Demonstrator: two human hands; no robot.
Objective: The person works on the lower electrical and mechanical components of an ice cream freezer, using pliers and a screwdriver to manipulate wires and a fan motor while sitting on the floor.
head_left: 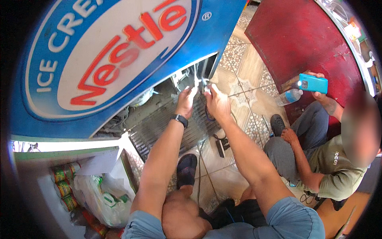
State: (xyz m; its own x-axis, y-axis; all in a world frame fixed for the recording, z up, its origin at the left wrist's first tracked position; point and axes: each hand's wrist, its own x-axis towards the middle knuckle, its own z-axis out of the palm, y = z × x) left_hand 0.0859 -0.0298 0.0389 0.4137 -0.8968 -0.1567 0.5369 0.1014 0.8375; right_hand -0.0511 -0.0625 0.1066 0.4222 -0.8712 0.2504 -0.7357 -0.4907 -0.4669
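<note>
My left hand (187, 99), with a black watch on its wrist, pinches a thin white wire (196, 71) at the open lower compartment (175, 79) of a blue and white freezer (215, 30). Just to the right, my right hand (219, 103) is closed around a small piece at the wires' ends, too small to make out. A dark cable hangs beside it. Below my hands a ribbed, dirty metal grille (155, 123) lies at the freezer's opening.
A seated co-worker (326, 167) at right holds up a teal phone (316, 83) with its light on, near a water bottle (288, 97) and red cabinet (294, 36). Below my hands lie a black power strip (220, 145) and cords. At lower left sit cans (63, 187) and plastic bags (99, 195).
</note>
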